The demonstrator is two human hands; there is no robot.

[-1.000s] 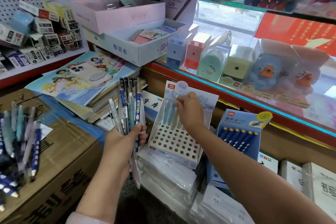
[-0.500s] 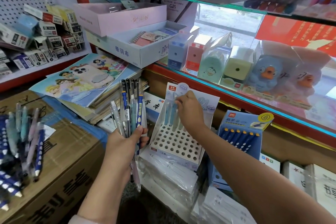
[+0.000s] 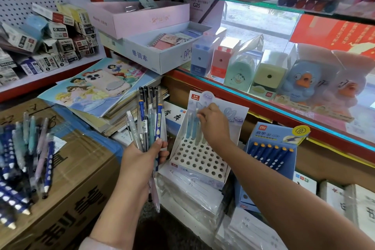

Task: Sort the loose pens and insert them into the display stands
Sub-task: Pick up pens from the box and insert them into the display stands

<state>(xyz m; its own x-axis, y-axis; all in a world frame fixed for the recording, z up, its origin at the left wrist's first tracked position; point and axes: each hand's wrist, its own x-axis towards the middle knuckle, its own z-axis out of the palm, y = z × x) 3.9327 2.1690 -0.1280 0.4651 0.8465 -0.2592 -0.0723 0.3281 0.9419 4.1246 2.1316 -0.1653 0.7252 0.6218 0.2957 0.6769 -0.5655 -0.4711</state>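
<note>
You stand in a crowded stationery shop, glass shelves of boxed sharpeners ahead and a pegboard wall to the left. Your left hand (image 3: 142, 156) grips a bunch of pens (image 3: 149, 119) upright, while your right hand (image 3: 213, 126) pinches a pale pen (image 3: 196, 126) standing in the back row of the white holed display stand (image 3: 199, 158). More loose pens (image 3: 22, 158) lie on a cardboard box (image 3: 81, 170) at left.
</note>
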